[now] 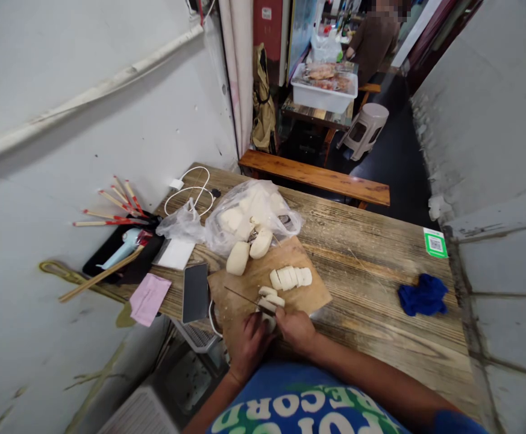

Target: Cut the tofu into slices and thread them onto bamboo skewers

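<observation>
My right hand is closed around the handle of a knife, whose blade points left across the wooden cutting board. Beneath and beside the blade, the near end of a white steamed bun is held by the bent fingers of my left hand; the hands partly hide it. Cut slices lean together just beyond the blade. A sliced bun lies in a row farther up the board. Two whole buns rest at the board's far left, against a clear plastic bag holding more.
Left on the wooden table are a phone, a pink packet and a black box with chopsticks. A blue cloth lies right. Beyond stand a bench, a stool, a white tub and a person.
</observation>
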`<act>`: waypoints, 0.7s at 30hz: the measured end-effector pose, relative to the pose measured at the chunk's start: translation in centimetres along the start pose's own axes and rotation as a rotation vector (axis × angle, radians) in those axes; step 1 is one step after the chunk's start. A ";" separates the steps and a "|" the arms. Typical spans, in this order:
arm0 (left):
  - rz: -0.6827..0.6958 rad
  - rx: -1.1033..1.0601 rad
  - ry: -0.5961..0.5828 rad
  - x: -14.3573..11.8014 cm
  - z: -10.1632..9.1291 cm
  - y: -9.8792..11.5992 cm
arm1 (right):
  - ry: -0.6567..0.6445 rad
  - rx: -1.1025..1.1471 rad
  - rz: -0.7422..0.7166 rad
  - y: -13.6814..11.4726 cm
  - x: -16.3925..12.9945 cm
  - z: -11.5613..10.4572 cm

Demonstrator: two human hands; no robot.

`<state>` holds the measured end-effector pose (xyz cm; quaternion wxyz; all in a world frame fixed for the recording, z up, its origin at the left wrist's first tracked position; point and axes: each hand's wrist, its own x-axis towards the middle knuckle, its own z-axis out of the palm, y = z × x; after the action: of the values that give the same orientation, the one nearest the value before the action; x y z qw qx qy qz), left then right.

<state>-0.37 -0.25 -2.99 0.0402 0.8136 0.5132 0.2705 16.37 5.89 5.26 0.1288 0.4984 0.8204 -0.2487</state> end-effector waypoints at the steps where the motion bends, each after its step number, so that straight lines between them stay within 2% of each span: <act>1: 0.008 0.004 -0.009 -0.1 -0.3 0.1 | 0.009 -0.015 -0.001 0.2 -0.3 -0.1; 5: -0.053 0.013 -0.059 -0.7 -1.8 0.7 | 0.031 -0.060 -0.007 1.1 -3.1 -1.4; 7: -0.090 -0.005 -0.045 -1.2 -2.2 0.8 | 0.026 -0.080 -0.040 1.7 -5.0 -2.1; 11: -0.098 -0.014 -0.001 -1.8 -1.8 0.7 | -0.022 -0.124 -0.083 2.6 -8.1 -2.7; 15: -0.105 0.022 0.036 -2.0 -1.0 0.7 | -0.052 -0.165 -0.083 2.8 -9.3 -2.6; 21: -0.124 -0.021 0.016 -1.6 -1.4 1.0 | -0.047 -0.197 -0.044 2.4 -10.0 -2.8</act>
<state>-0.75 -2.35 -2.12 0.0612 0.7777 0.5600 0.2792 23.31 0.76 11.55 0.1909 0.4594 0.8483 -0.1814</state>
